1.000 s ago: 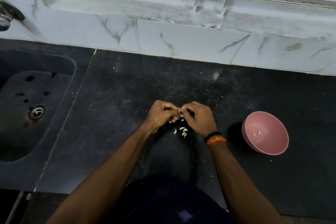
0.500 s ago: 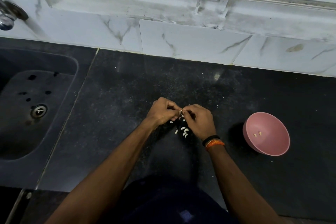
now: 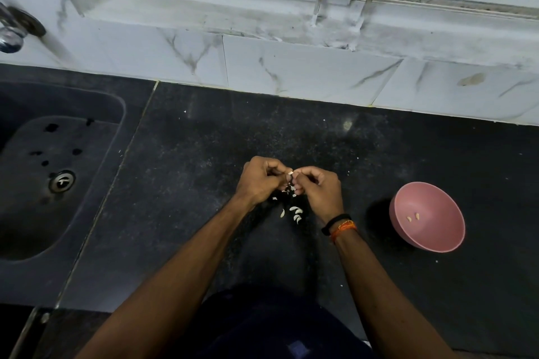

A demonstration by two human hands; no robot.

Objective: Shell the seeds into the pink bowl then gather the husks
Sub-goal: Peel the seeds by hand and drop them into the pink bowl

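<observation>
My left hand and my right hand meet over the black counter, fingertips pinched together on one pale seed. Below the hands lie several white husks scattered on the counter. The pink bowl stands tilted to the right of my right hand, with two shelled kernels inside. A black band and an orange thread circle my right wrist.
A dark sink with a metal drain fills the left side. A tap juts out at the upper left. White marble tiles and a window ledge run along the back of the counter.
Both hands stay pinched on the seed, working it slightly; the view has shifted a little. The bowl and husks have not moved.
</observation>
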